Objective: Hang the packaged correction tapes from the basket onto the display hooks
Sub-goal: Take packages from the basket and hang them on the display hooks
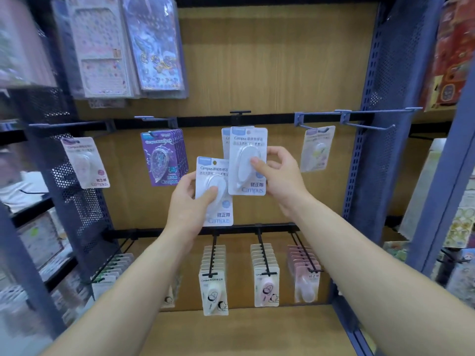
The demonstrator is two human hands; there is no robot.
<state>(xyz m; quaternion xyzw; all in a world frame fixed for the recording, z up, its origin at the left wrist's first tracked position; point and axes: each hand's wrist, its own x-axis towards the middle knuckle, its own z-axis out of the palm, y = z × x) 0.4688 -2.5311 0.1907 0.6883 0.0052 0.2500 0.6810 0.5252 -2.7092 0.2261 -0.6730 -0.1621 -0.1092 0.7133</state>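
A person facing a shop display grips one packaged correction tape in each of two raised hands: the left hand pinches a white pack between thumb and fingers, low and left of centre. The right hand pinches a second white pack, thumb on its blister, just below the centre hook and overlapping a hanging pack; whether it is on the hook cannot be told. Purple packs hang to the left.
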